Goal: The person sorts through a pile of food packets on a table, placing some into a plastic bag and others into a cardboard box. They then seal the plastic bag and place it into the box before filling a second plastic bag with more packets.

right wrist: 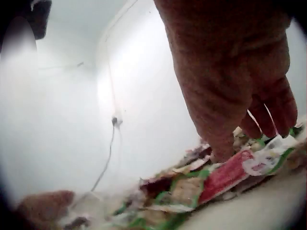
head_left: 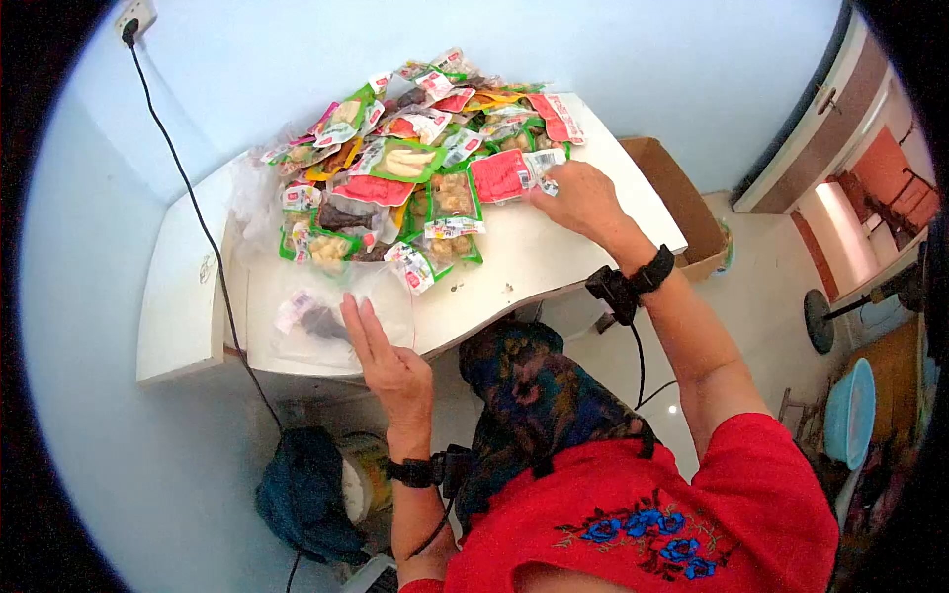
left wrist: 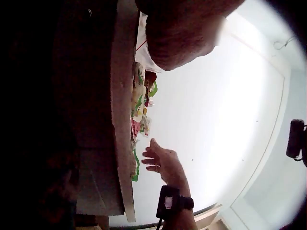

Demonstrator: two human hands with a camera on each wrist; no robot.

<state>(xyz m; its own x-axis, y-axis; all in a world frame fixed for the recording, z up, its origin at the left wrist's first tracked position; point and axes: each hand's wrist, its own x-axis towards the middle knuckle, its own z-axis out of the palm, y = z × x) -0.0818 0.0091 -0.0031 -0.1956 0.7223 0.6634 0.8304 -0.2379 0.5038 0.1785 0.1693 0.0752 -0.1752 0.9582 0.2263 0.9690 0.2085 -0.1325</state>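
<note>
A large heap of sealed snack packets [head_left: 395, 163] covers the back of the white table [head_left: 524, 252]. At the heap's right edge, my right hand [head_left: 583, 203] reaches over a red packet [head_left: 499, 176] with a white end. The right wrist view shows that hand's thumb right at the red packet [right wrist: 228, 177], its other fingers spread beyond. My left hand [head_left: 390, 371], index and middle fingers straight, is at the front edge over a clear plastic bag [head_left: 386, 292]. Inside the bag lies a dark packet [head_left: 321, 321] with a pale label.
A black cable [head_left: 183, 168] hangs from a wall socket [head_left: 133, 18] across the table's left end. To the right of the table stands an open cardboard box [head_left: 682, 208]. A blue basin [head_left: 850, 413] and a fan [head_left: 819, 321] are farther right.
</note>
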